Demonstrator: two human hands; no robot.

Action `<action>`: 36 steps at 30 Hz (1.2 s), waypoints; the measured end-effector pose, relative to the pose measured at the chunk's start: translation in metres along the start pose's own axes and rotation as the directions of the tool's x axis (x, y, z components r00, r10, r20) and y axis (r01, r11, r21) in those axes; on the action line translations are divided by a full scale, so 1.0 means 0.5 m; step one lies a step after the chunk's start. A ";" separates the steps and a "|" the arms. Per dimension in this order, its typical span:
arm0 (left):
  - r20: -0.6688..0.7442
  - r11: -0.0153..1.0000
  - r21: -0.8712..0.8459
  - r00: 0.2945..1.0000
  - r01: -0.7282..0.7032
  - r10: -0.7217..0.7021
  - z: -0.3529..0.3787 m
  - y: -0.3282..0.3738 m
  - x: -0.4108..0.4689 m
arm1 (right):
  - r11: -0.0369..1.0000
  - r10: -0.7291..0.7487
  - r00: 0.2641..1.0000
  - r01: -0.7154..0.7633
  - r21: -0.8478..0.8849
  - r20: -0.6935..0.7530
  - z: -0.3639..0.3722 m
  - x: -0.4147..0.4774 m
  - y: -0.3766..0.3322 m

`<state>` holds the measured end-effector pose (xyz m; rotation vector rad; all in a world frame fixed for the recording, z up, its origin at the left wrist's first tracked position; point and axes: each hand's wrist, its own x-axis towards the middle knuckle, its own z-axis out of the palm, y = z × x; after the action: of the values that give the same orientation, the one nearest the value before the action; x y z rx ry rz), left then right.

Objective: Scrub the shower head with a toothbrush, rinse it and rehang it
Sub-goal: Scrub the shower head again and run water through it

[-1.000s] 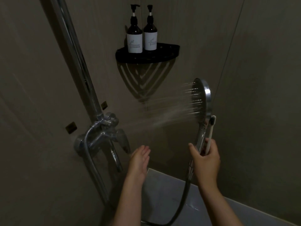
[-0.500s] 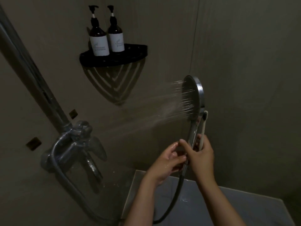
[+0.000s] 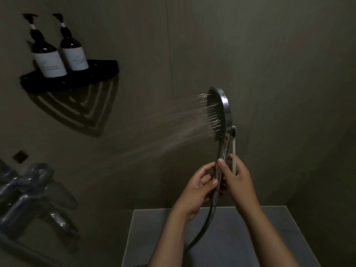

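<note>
Dim shower stall [image 3: 269, 54]; spraying shower head [image 3: 219, 112] upright centre-right; right hand [image 3: 238, 180] fingers clamped on its handle [image 3: 221, 155] and the toothbrush [image 3: 234, 151], left hand [image 3: 198, 187] fingers pinching the handle; wet skin could let the toothbrush slip.

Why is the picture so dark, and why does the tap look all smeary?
Head view: dim light leaves the walls murky; the faucet at the left edge is smeared by blur; the corner shelf throws a striped shadow below itself; the shower head catches a bright glint on its rim.
</note>
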<state>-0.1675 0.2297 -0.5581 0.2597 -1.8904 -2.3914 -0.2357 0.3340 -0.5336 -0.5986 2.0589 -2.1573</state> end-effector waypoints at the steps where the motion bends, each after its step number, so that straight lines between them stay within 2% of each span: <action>1: 0.011 1.000 -0.001 1.000 -0.007 0.007 0.026 -0.004 0.004 | 1.000 0.010 1.000 -0.010 -0.007 -0.028 -0.026 -0.002 -0.001; 5: 0.054 1.000 0.002 0.998 -0.031 0.030 0.130 -0.025 0.018 | 0.998 0.038 0.995 -0.042 -0.036 -0.096 -0.132 -0.018 -0.014; 16: 0.199 0.999 0.041 0.980 -0.020 0.011 0.438 -0.069 0.015 | 0.995 -0.006 0.971 -0.018 -0.096 -0.240 -0.436 -0.094 -0.024; 24: 0.260 0.999 0.045 0.966 0.003 -0.015 0.634 -0.104 -0.012 | 0.999 -0.026 0.947 0.011 -0.048 -0.321 -0.627 -0.170 -0.035; 30: 0.305 0.998 0.068 0.952 -0.011 -0.011 0.726 -0.122 -0.034 | 0.999 -0.016 0.925 0.000 -0.042 -0.380 -0.712 -0.230 -0.051; 36: 0.379 0.993 0.115 0.925 -0.032 -0.014 0.759 -0.111 -0.040 | 1.000 -0.008 0.889 0.017 0.016 -0.458 -0.738 -0.251 -0.081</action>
<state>-0.2153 0.6092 -0.5254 -0.2254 -2.1849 -2.4668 -0.2404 0.7255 -0.5239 -0.0956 2.2399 -2.5143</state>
